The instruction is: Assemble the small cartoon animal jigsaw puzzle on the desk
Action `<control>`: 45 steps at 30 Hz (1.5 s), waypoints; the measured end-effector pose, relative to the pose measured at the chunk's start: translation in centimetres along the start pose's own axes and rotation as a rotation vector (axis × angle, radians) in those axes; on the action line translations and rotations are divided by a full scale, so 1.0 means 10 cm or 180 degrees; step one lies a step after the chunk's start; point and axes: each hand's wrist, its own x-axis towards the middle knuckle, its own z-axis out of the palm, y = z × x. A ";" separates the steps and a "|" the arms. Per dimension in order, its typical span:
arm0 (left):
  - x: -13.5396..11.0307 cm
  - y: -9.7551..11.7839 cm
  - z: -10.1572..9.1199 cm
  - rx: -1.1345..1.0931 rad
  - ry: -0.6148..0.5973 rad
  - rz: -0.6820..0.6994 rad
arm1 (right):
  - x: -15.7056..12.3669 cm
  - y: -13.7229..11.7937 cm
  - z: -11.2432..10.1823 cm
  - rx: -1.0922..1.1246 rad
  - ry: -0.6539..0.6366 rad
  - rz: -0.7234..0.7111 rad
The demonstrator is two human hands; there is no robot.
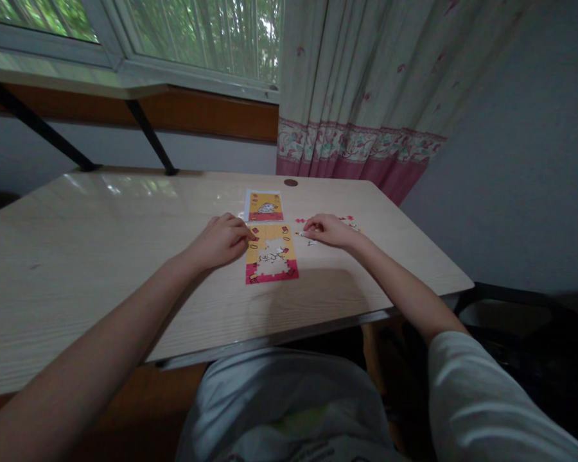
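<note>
A partly assembled jigsaw puzzle (271, 280) lies flat on the table, yellow above and pink-red below. Bare grey gaps surround a few white joined pieces in its middle. My left hand (227, 239) rests at its upper left edge, fingers curled and a fingertip pressing on the border. To the right of the puzzle, my right hand (328, 230) is low over the table, thumb and fingers pinched at a small puzzle piece (300, 234), mostly hidden by the fingertips. Loose white pieces (311, 243) lie just below that hand, and red pieces (349, 219) lie behind it.
A reference picture card (266, 204) with a white animal on yellow lies beyond the puzzle. A dark round disc (291, 183) is near the table's back edge. The pale wooden table (101, 256) meets a curtain (356, 141) at the back right; a dark chair (515, 301) stands right.
</note>
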 end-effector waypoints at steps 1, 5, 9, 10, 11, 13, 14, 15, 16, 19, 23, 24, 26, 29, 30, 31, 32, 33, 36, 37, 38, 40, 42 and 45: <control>0.00 0.00 0.00 -0.0006 0.0003 -0.0001 | 0.02 -0.02 0.03 -0.0016 0.0004 -0.0024; 0.01 0.03 -0.01 -0.0008 0.0030 0.0000 | 0.06 -0.09 0.06 -0.0036 -0.0123 0.0015; 0.02 0.06 -0.02 -0.0024 -0.0019 -0.0018 | 0.07 -0.14 0.04 0.0096 -0.0276 0.0160; 0.02 0.07 -0.03 -0.0028 -0.0030 -0.0019 | 0.07 -0.14 0.04 0.0120 -0.0289 0.0171; 0.02 0.08 -0.04 -0.0030 -0.0036 -0.0022 | 0.07 -0.14 0.04 0.0142 -0.0298 0.0173; 0.02 0.09 -0.04 -0.0037 -0.0044 -0.0053 | 0.07 -0.14 0.05 0.0197 -0.0323 0.0155; 0.02 0.10 -0.05 -0.0047 -0.0052 -0.0068 | 0.07 -0.13 0.06 0.0225 -0.0328 0.0139; 0.02 0.10 -0.05 -0.0061 -0.0061 -0.0071 | 0.06 -0.13 0.06 0.0245 -0.0326 0.0118; 0.02 0.10 -0.05 -0.0074 -0.0064 -0.0067 | 0.06 -0.12 0.07 0.0255 -0.0309 0.0090; 0.02 0.10 -0.04 -0.0076 -0.0047 -0.0049 | 0.06 -0.12 0.08 0.0175 -0.0220 -0.0036; 0.03 0.10 -0.03 -0.0015 -0.0060 -0.0027 | 0.07 -0.11 0.08 0.0085 -0.0302 -0.0183; 0.03 0.10 -0.03 0.0003 -0.0071 -0.0020 | 0.08 -0.11 0.08 0.0100 -0.0329 -0.0194; 0.03 0.10 -0.02 0.0018 -0.0076 -0.0020 | 0.08 -0.10 0.08 0.0173 -0.0335 -0.0187; 0.02 0.08 -0.01 -0.0034 -0.0047 -0.0015 | 0.06 -0.10 0.09 0.0459 -0.0341 -0.0105; 0.02 0.08 -0.01 -0.0079 -0.0019 -0.0003 | 0.06 -0.10 0.10 0.0619 -0.0333 -0.0079; 0.03 0.08 -0.01 -0.0145 0.0020 0.0005 | 0.05 -0.11 0.11 0.0801 -0.0308 -0.0067; 0.03 0.09 -0.01 -0.0239 0.0058 0.0010 | 0.04 -0.12 0.13 0.0991 -0.0251 -0.0074; 0.04 0.11 -0.01 -0.0372 0.0095 0.0014 | 0.03 -0.15 0.15 0.1177 -0.0158 -0.0099; 0.07 0.21 -0.01 -0.0954 0.0199 -0.0027 | 0.02 -0.27 0.21 0.1613 0.0199 -0.0193; 0.08 0.26 0.00 -0.1165 0.0254 -0.0081 | 0.02 -0.33 0.24 0.1720 0.0298 -0.0210; 0.09 0.30 0.00 -0.1352 0.0315 -0.0167 | 0.02 -0.39 0.26 0.1821 0.0382 -0.0217; 0.11 0.39 0.01 -0.1613 0.0412 -0.0374 | 0.02 -0.50 0.31 0.2004 0.0486 -0.0191; 0.12 0.45 0.02 -0.1739 0.0463 -0.0531 | 0.02 -0.59 0.35 0.2155 0.0517 -0.0092; 0.12 0.50 0.02 -0.1892 0.0564 -0.0637 | 0.03 -0.66 0.40 0.2299 0.0508 0.0128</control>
